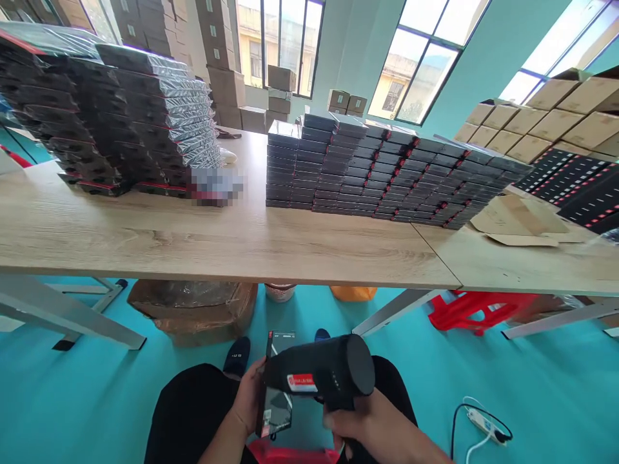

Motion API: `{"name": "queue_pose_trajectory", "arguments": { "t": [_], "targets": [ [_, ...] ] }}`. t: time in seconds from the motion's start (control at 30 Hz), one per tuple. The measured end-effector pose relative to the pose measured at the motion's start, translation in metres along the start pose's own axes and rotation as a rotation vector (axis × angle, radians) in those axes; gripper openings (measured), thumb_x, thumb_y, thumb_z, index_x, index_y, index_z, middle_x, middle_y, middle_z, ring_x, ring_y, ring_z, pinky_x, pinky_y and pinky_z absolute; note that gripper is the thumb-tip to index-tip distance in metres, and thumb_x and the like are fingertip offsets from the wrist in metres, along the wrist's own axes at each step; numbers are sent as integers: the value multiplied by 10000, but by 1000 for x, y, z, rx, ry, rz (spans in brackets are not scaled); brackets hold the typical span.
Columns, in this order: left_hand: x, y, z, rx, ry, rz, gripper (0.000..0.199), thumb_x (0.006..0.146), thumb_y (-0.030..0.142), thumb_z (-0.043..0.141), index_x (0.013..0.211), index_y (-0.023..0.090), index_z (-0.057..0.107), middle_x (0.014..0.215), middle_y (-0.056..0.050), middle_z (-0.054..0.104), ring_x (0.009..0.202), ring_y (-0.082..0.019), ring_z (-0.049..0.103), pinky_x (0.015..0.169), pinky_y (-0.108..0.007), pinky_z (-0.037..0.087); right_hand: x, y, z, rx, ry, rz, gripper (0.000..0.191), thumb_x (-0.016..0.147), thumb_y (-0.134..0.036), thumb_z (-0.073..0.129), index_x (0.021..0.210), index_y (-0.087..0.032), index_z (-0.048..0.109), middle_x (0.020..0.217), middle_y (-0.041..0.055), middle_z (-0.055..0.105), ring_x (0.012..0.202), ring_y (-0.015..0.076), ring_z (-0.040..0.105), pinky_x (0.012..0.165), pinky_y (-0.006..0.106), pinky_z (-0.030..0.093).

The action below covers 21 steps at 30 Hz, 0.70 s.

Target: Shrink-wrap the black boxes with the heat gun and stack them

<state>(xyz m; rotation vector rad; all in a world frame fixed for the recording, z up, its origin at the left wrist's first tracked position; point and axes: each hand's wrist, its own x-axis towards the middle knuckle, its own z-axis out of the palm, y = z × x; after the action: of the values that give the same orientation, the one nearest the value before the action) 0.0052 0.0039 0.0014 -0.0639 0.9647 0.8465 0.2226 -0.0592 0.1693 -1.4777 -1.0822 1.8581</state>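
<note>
My left hand (249, 396) grips the left edge of a slim black box (276, 412), held upright on end or tilted above my lap. The box has a pale printed front and a white label near its lower end. My right hand (355, 425) is wrapped around the handle of a black hair dryer (324, 370) bearing a red and white sticker. Its nozzle points left, across the box, and hides the box's middle. Both hands are below the table's front edge, between my knees.
On the wooden table (217, 245) stand film-wrapped black boxes (111, 122) at left and neat stacks of dark boxes (377, 171) in the middle. Flattened cardboard (522, 219) lies at right. Below are a large carton (193, 309), a red stool (478, 309) and a power strip (486, 425).
</note>
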Motion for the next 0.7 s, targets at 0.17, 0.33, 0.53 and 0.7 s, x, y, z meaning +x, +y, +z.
{"name": "queue_pose_trajectory", "arguments": {
  "t": [0.17, 0.33, 0.53, 0.7],
  "targets": [
    [-8, 3, 5, 51, -66, -9, 219, 826, 341, 641, 719, 158, 693, 583, -47, 688, 569, -244, 678, 619, -359, 541, 4, -7, 1, 55, 145, -47, 251, 710, -318, 679, 899, -157, 641, 622, -14, 584, 567, 157, 529, 522, 294, 451],
    [-7, 3, 5, 56, -90, -6, 220, 831, 311, 642, 690, 150, 694, 601, -73, 702, 668, -283, 715, 704, -388, 554, 8, -14, 9, 148, 136, -79, 321, 684, -375, 700, 894, -142, 635, 600, -3, 598, 565, 160, 539, 533, 299, 455],
    [-8, 5, 3, 38, -128, -7, 196, 835, 291, 642, 712, 148, 697, 612, -70, 710, 619, -262, 702, 684, -378, 555, 16, -20, -21, 98, 261, -23, 230, 692, -327, 688, 831, -148, 648, 562, -5, 619, 531, 141, 532, 531, 279, 440],
    [-10, 8, 6, 21, -77, 16, 179, 843, 249, 613, 710, 156, 687, 608, -65, 706, 679, -275, 728, 686, -372, 568, 8, -20, -39, 44, 192, -32, 204, 742, -326, 651, 823, -140, 671, 589, -6, 627, 536, 122, 544, 542, 260, 450]
  ]
}}
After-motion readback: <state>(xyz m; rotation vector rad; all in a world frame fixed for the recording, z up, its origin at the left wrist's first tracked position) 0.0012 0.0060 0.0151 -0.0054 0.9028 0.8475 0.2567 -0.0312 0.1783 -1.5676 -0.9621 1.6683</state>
